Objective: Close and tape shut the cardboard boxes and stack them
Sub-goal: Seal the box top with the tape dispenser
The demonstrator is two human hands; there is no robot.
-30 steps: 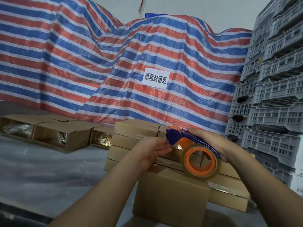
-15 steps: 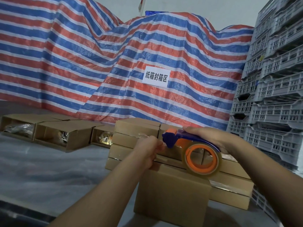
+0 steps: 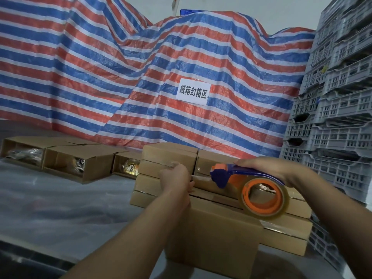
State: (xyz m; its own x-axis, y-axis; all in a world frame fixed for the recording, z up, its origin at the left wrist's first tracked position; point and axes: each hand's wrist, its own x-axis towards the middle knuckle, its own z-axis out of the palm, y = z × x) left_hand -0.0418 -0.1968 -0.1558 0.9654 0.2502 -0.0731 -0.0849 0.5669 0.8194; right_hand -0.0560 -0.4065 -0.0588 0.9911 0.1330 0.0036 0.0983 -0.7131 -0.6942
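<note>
A closed cardboard box point(image 3: 219, 236) stands right in front of me on the table. My right hand point(image 3: 267, 168) grips the blue handle of a tape dispenser point(image 3: 247, 184) with an orange core and a roll of clear tape, held above the box. My left hand point(image 3: 177, 182) pinches the free end of the clear tape, stretched out from the dispenser's blue nose. Behind them lies a stack of taped boxes point(image 3: 167, 160) in several layers.
Three open boxes point(image 3: 66, 160) with wrapped goods inside lie on their sides at the left on a plastic-covered table point(image 3: 60, 198). A striped tarp point(image 3: 141, 77) with a white sign point(image 3: 193, 91) fills the background. Grey plastic crates point(image 3: 338, 117) tower at the right.
My left hand has drawn leftward away from the dispenser's nose, pulling a short length of tape out. The dispenser has stayed roughly in place above the box.
</note>
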